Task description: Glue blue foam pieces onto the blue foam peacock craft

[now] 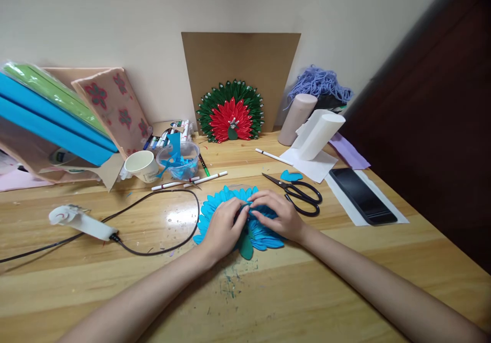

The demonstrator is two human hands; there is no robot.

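Observation:
A blue fan of paper petals [218,206] lies flat on the wooden table [330,276], with a dark green teardrop piece [246,246] at its near edge. My left hand [223,228] rests on the fan's middle, fingers pressing down. My right hand [276,214] lies on the fan's right half, fingertips meeting the left hand's at the centre. Both hands press on the petals; neither lifts anything.
Black scissors [303,195] and a blue paper scrap [290,176] lie right of the fan. A phone [362,195], paper rolls [319,134], a red-and-green fan [230,112], a plastic cup [181,161], a paper cup [141,166], pens [192,181] and a corded glue gun [81,222] surround it.

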